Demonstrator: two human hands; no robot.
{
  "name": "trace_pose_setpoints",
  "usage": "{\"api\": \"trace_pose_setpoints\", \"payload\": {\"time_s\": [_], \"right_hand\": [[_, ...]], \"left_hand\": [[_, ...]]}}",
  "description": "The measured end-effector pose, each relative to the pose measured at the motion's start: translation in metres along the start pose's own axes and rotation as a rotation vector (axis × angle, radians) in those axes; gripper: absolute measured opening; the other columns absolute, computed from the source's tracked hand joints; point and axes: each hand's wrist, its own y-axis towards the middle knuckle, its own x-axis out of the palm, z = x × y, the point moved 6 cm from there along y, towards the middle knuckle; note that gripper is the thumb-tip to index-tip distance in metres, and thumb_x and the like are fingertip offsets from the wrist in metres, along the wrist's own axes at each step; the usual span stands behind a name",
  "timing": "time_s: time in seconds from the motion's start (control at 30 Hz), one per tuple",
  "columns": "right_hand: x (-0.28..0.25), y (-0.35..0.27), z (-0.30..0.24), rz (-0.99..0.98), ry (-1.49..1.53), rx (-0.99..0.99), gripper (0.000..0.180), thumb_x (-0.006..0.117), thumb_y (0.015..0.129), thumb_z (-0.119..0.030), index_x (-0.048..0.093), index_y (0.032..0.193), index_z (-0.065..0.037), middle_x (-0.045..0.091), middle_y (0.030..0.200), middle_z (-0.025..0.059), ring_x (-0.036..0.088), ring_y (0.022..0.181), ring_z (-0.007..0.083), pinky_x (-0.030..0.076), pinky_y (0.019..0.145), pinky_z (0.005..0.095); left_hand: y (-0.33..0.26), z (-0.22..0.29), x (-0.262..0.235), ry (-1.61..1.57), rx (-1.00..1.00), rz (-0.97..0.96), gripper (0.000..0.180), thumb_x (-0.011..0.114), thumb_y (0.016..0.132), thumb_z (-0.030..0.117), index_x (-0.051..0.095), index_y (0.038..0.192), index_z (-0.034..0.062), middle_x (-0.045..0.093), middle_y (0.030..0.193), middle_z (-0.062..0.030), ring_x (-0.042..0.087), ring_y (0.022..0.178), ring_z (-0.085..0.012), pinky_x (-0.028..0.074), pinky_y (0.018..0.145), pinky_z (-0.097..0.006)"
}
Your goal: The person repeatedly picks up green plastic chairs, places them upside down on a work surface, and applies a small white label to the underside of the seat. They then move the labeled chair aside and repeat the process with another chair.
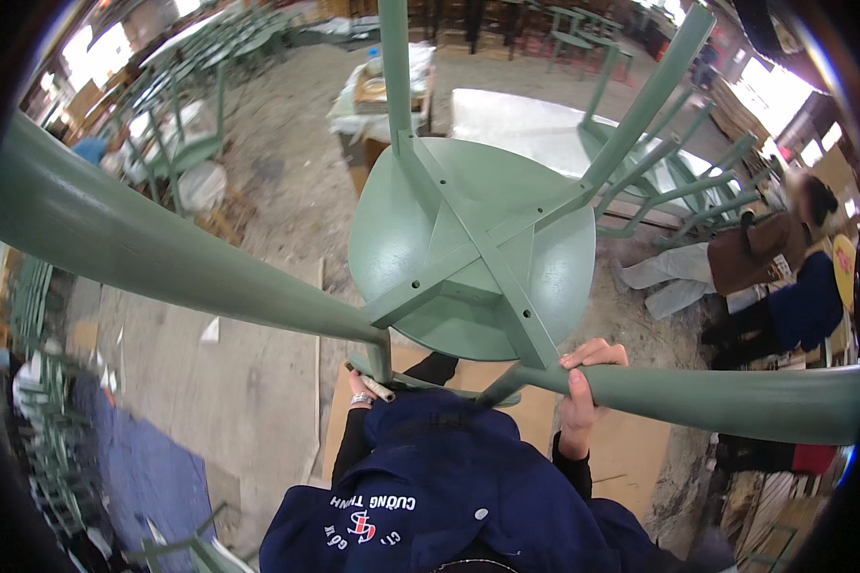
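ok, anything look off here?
Nothing looks broken or spilled on the chair, held underside toward the camera. One minor oddity: a white scrap lies loose at left, looking like stray litter.

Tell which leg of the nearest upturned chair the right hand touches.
The leg running level to picture right: the right hand grips it near the seat; one other leg extends left, two legs upward.

A navy top [545,477] bears white lettering [392,501] and a red-and-white emblem [361,525], with black sleeves [352,447] and a silvery wristband [361,399].
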Motion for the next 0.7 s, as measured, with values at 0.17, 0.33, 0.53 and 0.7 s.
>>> {"api": "trace_pose_setpoints", "payload": {"time_s": [0.17, 0.33, 0.53, 0.7], "right_hand": [[0.003, 0.097, 0.054, 0.076, -0.153, -0.071, 0.018, 0.054, 0.069, 0.002, 0.043, 0.082, -0.002, 0.052, 0.072, 0.0103, 0.05, 0.067, 0.0173, 0.046, 0.065, 0.0294], [-0.023, 0.172, 0.1, 0.229, -0.309, -0.064, 0.019, 0.054, 0.066, 0.006, 0.043, 0.08, -0.002, 0.049, 0.07, 0.0088, 0.049, 0.065, 0.0174, 0.042, 0.065, 0.0292], [-0.036, 0.254, 0.168, 0.226, -0.324, 0.024, 0.019, 0.056, 0.067, 0.007, 0.044, 0.08, -0.002, 0.048, 0.071, 0.0068, 0.048, 0.066, 0.0164, 0.039, 0.065, 0.0274], [-0.058, 0.34, 0.253, 0.191, -0.301, 0.083, 0.021, 0.06, 0.068, 0.007, 0.046, 0.078, -0.003, 0.046, 0.073, 0.0034, 0.043, 0.065, 0.0131, 0.035, 0.062, 0.0255]], "left_hand": [[0.113, 0.025, 0.174, 0.111, -0.082, -0.075, 0.053, 0.04, 0.088, 0.039, 0.051, 0.121, -0.0014, 0.056, 0.119, -0.0183, 0.053, 0.108, -0.0378, 0.04, 0.093, -0.052], [0.162, -0.014, 0.292, 0.219, -0.348, -0.052, 0.052, 0.04, 0.086, 0.042, 0.052, 0.119, 0.0041, 0.057, 0.119, -0.0169, 0.054, 0.105, -0.0375, 0.04, 0.095, -0.051], [0.166, -0.024, 0.379, 0.194, -0.437, -0.03, 0.048, 0.04, 0.087, 0.041, 0.056, 0.115, 0.0056, 0.061, 0.113, -0.0143, 0.056, 0.101, -0.0347, 0.042, 0.091, -0.049], [0.2, -0.042, 0.427, 0.2, -0.427, 0.005, 0.056, 0.036, 0.09, 0.044, 0.043, 0.129, 0.004, 0.049, 0.128, -0.0211, 0.051, 0.11, -0.041, 0.039, 0.095, -0.055]]}}
